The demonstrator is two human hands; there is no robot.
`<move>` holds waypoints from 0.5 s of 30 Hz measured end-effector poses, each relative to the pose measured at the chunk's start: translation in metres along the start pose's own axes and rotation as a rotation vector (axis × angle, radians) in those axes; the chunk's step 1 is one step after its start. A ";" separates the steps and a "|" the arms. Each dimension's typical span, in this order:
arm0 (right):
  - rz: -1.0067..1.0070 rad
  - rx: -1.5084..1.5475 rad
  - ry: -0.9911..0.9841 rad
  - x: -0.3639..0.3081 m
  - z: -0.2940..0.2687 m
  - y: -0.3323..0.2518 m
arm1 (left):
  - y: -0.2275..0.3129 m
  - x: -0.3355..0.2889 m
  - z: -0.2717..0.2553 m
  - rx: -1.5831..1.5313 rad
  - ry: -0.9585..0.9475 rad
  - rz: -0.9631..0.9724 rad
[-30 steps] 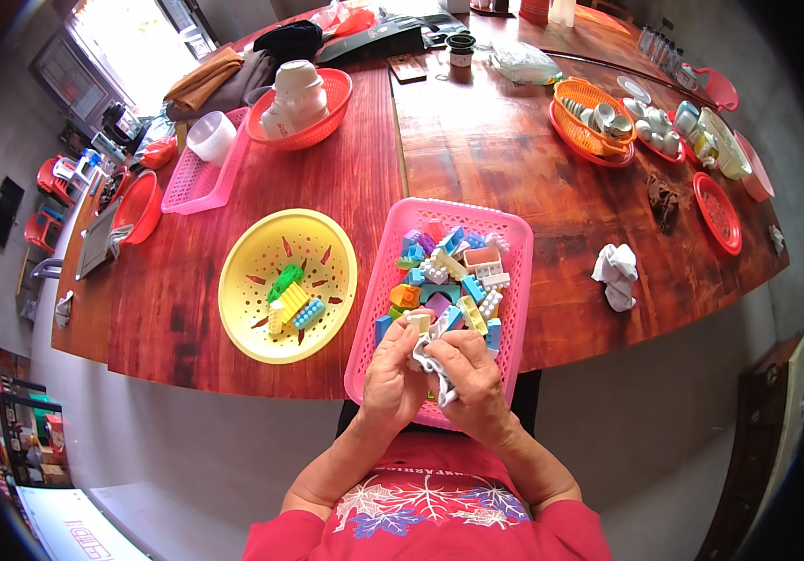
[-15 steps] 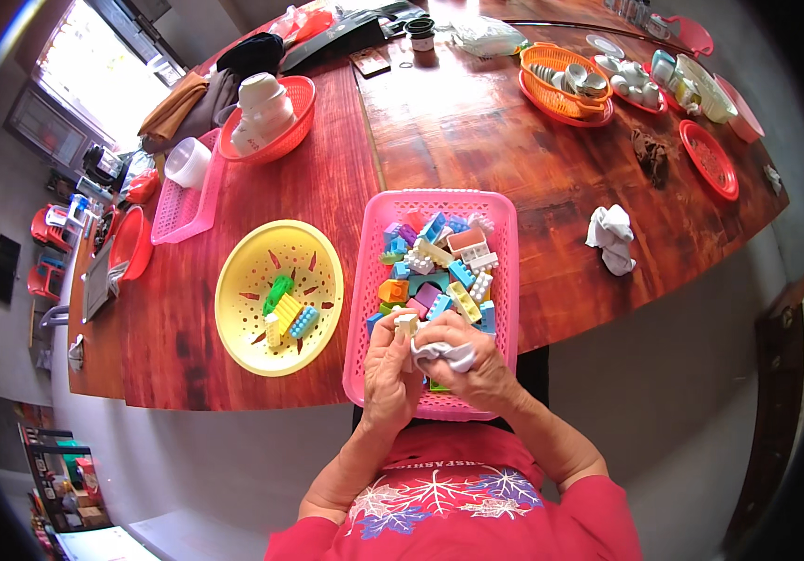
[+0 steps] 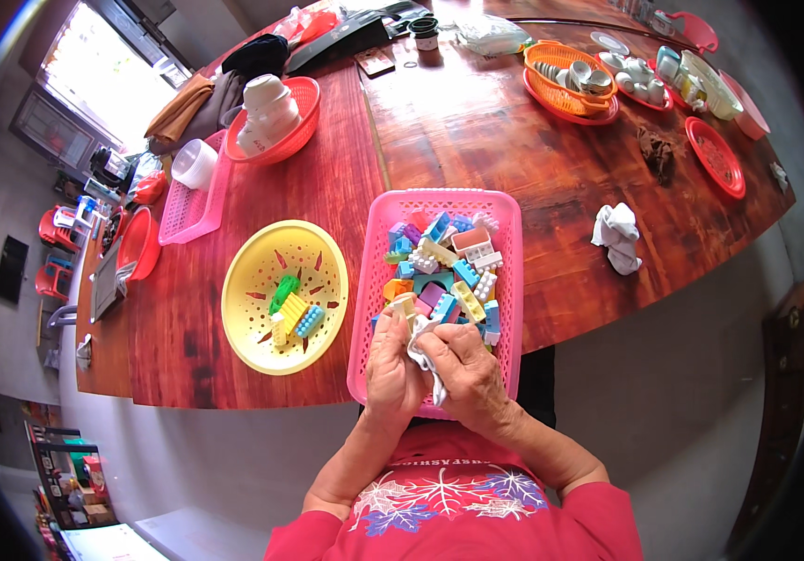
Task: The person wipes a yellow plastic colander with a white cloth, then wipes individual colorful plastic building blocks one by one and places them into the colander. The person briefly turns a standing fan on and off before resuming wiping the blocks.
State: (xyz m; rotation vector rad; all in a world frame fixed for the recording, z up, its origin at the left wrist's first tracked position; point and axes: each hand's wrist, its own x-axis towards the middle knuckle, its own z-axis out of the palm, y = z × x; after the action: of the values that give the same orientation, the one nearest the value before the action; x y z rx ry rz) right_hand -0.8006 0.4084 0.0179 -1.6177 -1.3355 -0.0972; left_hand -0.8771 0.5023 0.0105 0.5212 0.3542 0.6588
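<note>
My left hand point(image 3: 391, 366) is closed around a cream toy building block point(image 3: 404, 305), whose top pokes out above the fingers. Against it, my right hand point(image 3: 467, 370) pinches a white cloth point(image 3: 423, 353), with a tail of it hanging between the two hands. Both hands are over the near part of a pink perforated basket point(image 3: 357, 360), filled with building blocks point(image 3: 439, 262) in blue, white, purple, orange and other colours. To the left, a yellow colander point(image 3: 243, 327) holds a few blocks in green, yellow, blue and cream.
A crumpled white cloth point(image 3: 617, 238) lies right of the basket. Farther left are a pink tray point(image 3: 177, 220) and a red basket point(image 3: 304, 117) with white containers. At the far right are an orange basket point(image 3: 551, 89) of small cups and a red plate point(image 3: 715, 159).
The block in my left hand stands a little higher and shows more. My right hand has turned, and the cloth now hangs down between the hands. The view has shifted slightly.
</note>
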 end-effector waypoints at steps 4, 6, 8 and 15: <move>0.083 0.143 -0.004 0.000 0.003 0.002 | 0.003 -0.005 0.006 0.105 -0.019 0.030; 0.233 0.476 -0.129 0.005 -0.007 0.005 | 0.002 -0.008 0.013 0.132 0.040 0.030; 0.242 0.714 -0.269 0.004 -0.019 0.008 | 0.003 -0.006 0.012 0.167 -0.014 0.071; -0.017 0.287 0.129 0.021 -0.029 -0.006 | 0.009 -0.012 0.021 0.514 -0.043 0.126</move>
State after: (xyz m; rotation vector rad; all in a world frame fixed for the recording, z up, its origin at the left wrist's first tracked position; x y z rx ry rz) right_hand -0.7829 0.4015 0.0488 -1.3356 -1.2049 -0.0180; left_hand -0.8801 0.4933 0.0337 1.0523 0.4550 0.6775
